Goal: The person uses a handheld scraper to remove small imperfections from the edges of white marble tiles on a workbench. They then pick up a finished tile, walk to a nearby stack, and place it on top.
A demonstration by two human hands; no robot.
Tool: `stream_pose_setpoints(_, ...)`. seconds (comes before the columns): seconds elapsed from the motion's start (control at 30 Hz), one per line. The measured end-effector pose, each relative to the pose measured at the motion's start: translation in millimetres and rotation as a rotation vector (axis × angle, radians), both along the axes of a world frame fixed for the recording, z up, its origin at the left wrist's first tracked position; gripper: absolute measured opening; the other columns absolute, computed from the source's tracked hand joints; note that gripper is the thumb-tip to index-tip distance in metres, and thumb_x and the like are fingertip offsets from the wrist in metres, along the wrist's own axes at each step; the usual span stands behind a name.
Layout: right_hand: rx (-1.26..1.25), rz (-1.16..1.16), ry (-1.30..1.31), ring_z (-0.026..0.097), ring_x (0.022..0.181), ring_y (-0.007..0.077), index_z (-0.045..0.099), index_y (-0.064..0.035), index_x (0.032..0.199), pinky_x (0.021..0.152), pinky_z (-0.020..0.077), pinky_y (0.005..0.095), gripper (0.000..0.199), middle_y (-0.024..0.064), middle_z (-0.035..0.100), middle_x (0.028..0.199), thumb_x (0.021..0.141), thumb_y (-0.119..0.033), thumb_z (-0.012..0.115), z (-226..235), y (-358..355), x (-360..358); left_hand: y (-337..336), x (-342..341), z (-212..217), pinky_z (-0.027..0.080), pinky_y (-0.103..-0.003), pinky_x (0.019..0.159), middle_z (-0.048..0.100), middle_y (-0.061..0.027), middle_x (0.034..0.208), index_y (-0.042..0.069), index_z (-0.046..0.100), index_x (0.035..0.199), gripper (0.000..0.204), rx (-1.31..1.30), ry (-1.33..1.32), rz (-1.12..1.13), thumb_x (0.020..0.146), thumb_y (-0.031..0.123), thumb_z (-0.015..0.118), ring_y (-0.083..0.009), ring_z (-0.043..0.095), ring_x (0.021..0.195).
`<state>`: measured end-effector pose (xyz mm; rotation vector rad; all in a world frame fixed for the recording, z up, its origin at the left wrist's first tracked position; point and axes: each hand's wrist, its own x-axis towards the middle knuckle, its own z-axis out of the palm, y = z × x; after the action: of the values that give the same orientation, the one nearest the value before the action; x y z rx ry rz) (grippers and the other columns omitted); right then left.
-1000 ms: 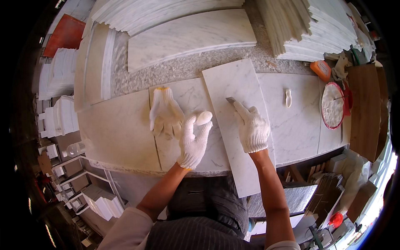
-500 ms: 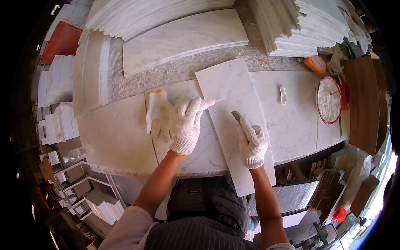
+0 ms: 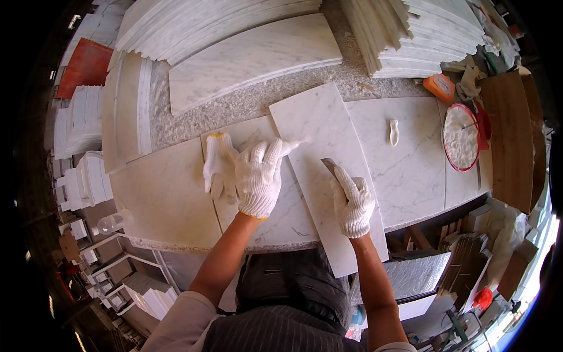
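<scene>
- At the bench's point(image 3: 170, 199) near edge, both my hands work in white knit gloves over a marble slab point(image 3: 328, 135) that lies slanted, its far end toward 11 o'clock and its near end hanging past the bench edge toward 5 o'clock.
- My right hand point(image 3: 353, 202) is closed around a flat blade point(image 3: 328, 166); the blade's tip sticks out toward 11 o'clock and rests on the slab, about at its middle.
- My left hand point(image 3: 258, 179) lies mostly open, palm down, fingers stretched toward 1 o'clock; the fingertips reach the slab's left edge. It grips nothing that I can make out.
- Just at 9 o'clock from my left hand, a spare glove point(image 3: 218, 164) lies flat on the bench, partly under that hand.
- At 2 o'clock from my right hand, a small white lump point(image 3: 394, 132) sits on the stone top, well apart from the slab.
- Farther at 3 o'clock, a red-rimmed tub point(image 3: 463, 138) of white paste stands near the bench's right end, with an orange block point(image 3: 440, 88) just beyond it at 12.
- At 12 o'clock, a long marble piece point(image 3: 252, 58) lies on the grey granite, with stacked tiles point(image 3: 410, 35) behind it at 1 o'clock.
</scene>
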<state>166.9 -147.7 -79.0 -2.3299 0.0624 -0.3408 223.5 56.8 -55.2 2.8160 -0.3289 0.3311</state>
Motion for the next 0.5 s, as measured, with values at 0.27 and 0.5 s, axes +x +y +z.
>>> stream_pose_setpoints(0.27,0.009,0.006,0.007,0.06,0.058,0.0238,0.07,-0.021,0.114,0.051,0.0483,0.0346,0.036,0.0072,0.058,0.068,0.079,-0.012,0.074,0.4,-0.6,0.2,-1.9,3.2,2.3,0.049,-0.042,0.075,0.06,-0.0076,0.098,0.011,0.063,0.115,0.035,0.058,-0.072,-0.019,0.08,0.008,0.067,-0.03,0.059,0.087)
stream_pose_setpoints(0.5,0.019,0.002,0.011,0.059,0.056,0.024,0.07,-0.0213,0.115,0.051,0.0477,0.035,0.036,0.0072,0.057,0.067,0.08,-0.012,0.074,-0.8,-1.0,-0.1,-1.0,3.1,-1.6,0.049,-0.041,0.078,0.06,-0.0063,0.1,0.012,0.062,0.116,0.038,0.096,-0.056,-0.033,0.079,0.007,0.067,-0.0287,0.059,0.089)
